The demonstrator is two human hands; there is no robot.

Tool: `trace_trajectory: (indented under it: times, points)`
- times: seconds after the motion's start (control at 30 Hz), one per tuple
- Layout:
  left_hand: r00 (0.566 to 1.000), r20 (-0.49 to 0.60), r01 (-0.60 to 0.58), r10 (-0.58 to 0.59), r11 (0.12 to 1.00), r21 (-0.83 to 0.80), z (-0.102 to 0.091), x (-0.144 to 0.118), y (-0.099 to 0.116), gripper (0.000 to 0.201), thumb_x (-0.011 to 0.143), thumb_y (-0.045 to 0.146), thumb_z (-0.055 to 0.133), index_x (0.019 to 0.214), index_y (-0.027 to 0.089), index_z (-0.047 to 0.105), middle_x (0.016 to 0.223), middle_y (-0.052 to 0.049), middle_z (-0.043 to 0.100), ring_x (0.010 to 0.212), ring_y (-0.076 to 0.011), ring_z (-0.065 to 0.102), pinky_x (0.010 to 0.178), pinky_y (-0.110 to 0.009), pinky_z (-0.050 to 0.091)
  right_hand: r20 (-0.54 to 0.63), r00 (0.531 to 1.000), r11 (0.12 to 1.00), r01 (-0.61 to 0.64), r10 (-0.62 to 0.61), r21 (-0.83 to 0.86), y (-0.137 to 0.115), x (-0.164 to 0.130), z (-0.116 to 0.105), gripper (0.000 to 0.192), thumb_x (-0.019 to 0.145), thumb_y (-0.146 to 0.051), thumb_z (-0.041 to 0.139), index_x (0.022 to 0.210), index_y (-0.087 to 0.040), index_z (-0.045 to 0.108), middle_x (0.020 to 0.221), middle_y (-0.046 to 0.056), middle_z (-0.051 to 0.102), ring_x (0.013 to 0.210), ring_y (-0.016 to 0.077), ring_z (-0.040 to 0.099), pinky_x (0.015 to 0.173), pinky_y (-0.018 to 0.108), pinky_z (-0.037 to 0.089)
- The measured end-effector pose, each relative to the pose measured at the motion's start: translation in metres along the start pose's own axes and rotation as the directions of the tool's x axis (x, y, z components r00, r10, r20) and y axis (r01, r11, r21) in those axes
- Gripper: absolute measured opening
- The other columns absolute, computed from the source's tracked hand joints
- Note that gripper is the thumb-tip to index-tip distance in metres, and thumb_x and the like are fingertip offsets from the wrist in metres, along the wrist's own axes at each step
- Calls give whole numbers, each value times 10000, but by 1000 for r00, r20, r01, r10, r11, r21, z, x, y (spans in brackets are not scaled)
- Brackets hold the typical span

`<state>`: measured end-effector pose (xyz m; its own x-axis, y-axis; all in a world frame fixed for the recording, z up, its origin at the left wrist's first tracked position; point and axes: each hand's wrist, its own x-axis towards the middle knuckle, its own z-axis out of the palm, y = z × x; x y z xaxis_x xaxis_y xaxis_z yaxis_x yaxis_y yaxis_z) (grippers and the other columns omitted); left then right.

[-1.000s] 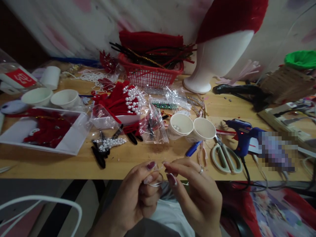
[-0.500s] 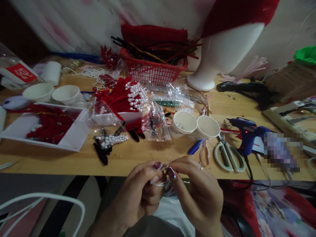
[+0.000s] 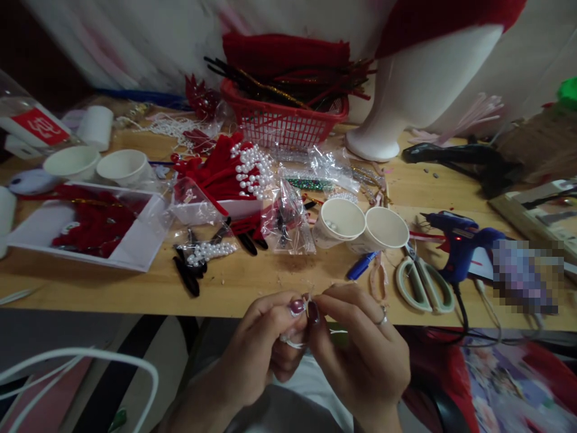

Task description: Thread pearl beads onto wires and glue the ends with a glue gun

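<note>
White cord (image 3: 293, 344) loops just below the pinching left grip (image 3: 259, 347).

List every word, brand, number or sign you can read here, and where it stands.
Red label on the clear container, far left: large white character, possibly "纯", too blurred to be sure.
Blue glue gun: small pale markings, too small to read.
Nothing else is legible.

Well to the left of the left hand (image 3: 265, 343) and farther from the person, a clear bottle (image 3: 13, 103) wears a red label (image 3: 39, 126) with a white stylised character that looks like 纯, though blur leaves it uncertain. Beyond the right hand (image 3: 360, 346), to its right, the blue glue gun (image 3: 456, 245) carries faint marks too small to read.
</note>
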<state>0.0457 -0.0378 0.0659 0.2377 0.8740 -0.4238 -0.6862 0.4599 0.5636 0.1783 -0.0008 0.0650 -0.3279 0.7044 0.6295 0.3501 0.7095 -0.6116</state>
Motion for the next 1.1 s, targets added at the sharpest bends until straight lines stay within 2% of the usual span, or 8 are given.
trace_trajectory:
  times: [0.17, 0.43, 0.93, 1.03, 1.1]
  points:
    - [997, 32, 68, -66, 996, -52, 1, 1, 2, 529, 788, 471, 758, 576, 247, 328, 423, 152, 176, 354, -19, 63, 320, -150, 108, 5, 997, 995, 74, -74, -62, 2, -2, 2, 285, 914, 22, 586, 1037, -224, 659, 810, 12, 688, 695, 151, 682, 631, 270, 601]
    - [999, 8, 54, -53, 997, -62, 1, 2, 0, 534, 776, 480, 779, 584, 242, 342, 435, 152, 203, 356, -13, 77, 314, -128, 131, 12, 998, 994, 70, -69, -81, 5, -1, 0, 302, 932, 1, 603, 1078, -252, 679, 844, 21, 713, 714, 176, 709, 623, 302, 615]
    - [998, 46, 37, -34, 996, -76, 3, 3, -1, 576, 768, 529, 799, 570, 243, 340, 403, 154, 205, 328, -13, 86, 288, -122, 157, -20, 996, 990, 89, -91, -110, 9, -4, -4, 323, 921, 13, 632, 1132, -214, 717, 878, 47, 736, 765, 181, 724, 660, 293, 630]
    - [999, 41, 26, -24, 998, -63, 1, 1, -2, 550, 787, 519, 785, 573, 239, 362, 414, 150, 210, 338, -16, 90, 298, -125, 151, -20, 997, 995, 69, -71, -69, 9, -3, -4, 333, 912, 28, 634, 1113, -225, 716, 879, 40, 734, 762, 174, 714, 664, 290, 621]
    - [1000, 14, 2, -1, 999, -36, 0, 0, -1, 546, 795, 507, 778, 567, 239, 360, 424, 144, 218, 346, -19, 100, 305, -128, 154, 17, 1000, 1000, 5, -6, 21, 10, -1, -6, 312, 925, 16, 630, 1092, -231, 721, 897, 30, 737, 771, 159, 708, 676, 277, 604]
